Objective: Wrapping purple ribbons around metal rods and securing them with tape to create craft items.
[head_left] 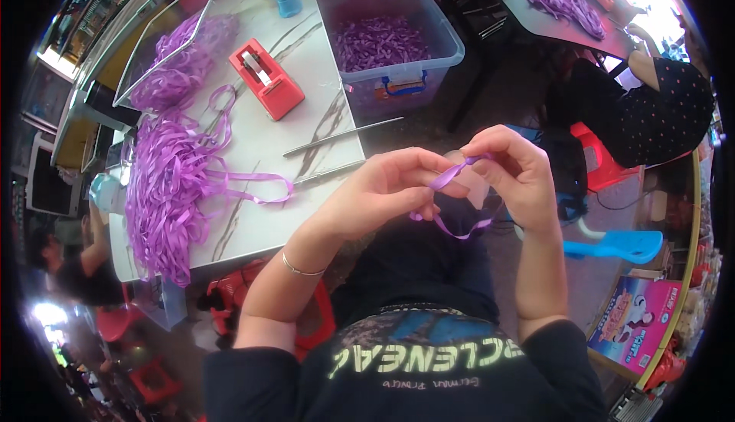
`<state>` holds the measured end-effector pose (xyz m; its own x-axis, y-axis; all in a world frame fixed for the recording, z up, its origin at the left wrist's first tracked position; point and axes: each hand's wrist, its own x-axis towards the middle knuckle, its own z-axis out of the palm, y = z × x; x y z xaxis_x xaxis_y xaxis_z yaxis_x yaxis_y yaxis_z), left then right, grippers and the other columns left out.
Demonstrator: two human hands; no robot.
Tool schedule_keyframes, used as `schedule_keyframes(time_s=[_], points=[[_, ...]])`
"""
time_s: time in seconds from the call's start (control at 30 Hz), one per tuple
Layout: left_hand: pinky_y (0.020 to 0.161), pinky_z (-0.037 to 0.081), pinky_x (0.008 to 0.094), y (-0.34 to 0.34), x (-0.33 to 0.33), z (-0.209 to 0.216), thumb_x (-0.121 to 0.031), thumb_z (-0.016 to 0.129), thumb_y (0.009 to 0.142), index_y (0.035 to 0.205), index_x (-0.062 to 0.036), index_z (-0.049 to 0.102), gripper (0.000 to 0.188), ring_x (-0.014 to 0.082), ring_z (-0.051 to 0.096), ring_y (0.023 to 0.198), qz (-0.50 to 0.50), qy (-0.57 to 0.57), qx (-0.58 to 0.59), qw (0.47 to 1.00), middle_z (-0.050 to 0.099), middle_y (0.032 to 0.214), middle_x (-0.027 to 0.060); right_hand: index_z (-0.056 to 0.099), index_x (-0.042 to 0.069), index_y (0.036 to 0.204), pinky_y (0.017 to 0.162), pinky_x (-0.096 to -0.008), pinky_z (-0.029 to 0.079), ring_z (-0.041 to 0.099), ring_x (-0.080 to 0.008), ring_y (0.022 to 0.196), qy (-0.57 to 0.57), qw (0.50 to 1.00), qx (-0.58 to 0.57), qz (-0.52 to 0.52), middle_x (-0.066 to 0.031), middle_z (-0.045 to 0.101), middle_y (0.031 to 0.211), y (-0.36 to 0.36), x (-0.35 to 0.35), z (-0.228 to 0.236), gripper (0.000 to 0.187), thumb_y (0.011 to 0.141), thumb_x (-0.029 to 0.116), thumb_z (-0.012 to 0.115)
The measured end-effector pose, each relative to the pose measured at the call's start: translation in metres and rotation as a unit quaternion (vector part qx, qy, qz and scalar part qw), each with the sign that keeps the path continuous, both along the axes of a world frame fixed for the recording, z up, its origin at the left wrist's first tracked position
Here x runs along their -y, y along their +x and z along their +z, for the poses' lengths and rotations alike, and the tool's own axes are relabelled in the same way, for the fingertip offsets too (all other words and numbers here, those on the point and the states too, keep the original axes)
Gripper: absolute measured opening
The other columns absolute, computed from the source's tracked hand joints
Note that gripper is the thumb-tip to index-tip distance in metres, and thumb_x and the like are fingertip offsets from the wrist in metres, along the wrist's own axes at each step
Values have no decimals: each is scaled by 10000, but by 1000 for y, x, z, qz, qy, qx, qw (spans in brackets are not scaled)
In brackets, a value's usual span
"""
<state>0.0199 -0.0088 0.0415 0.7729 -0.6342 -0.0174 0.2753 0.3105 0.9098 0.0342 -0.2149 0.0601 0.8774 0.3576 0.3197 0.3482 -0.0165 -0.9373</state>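
Purple ribbon [445, 178]: you're holding it up just past the R edge of the white tbl [260, 230], a loose loop hanging free.
L hand [383, 192]: you're curling it, gripping ribbon btwn the fingers; exact pinch partly hidden.
R hand [521, 181]: you're pinching the bunched, knot-like bit btwn thumb & fingertips.
Handling: prob. v. light, soft, limp; satiny, so likely slipping & twisting easily; creasing more likely than tearing.
Best hold: prob. fingertips on the bunched bit, other hand on flat strip close by.
Ribbon pile [164, 200]: lying tangled on tbl's L side.
Tape dispenser [285, 99]: sitting on tbl's far half, red.
Clear bin [448, 58]: standing beside tbl's far R edge, holding purple pcs.
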Motion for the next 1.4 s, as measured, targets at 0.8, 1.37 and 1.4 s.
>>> schedule_keyframes(time_s=[0.8,1.37,1.4], points=[[817,404,257,22,31,-4,-144,540,874,866,-12,627,159,103,527,880,34,-90,33,995,551,973,45,631,9,856,556,-238,426,549,-118,617,-73,993,-46,-77,-63,595,753,5,6,19,121,741,40,645],[775,458,291,48,25,15,-189,505,890,900,-33,606,187,159,552,873,167,-191,-26,967,577,925,47,613,-21,941,601,-219,484,621,-108,690,-88,984,-148,-38,-61,647,751,-37,-19,-7,157,878,88,519],[733,464,270,49,21,14,-199,497,896,906,-39,591,186,158,552,837,167,-253,-67,951,574,888,34,627,-22,903,601,-235,483,634,-136,687,-84,986,-136,-50,-98,650,748,-43,-18,-15,145,857,89,545]])
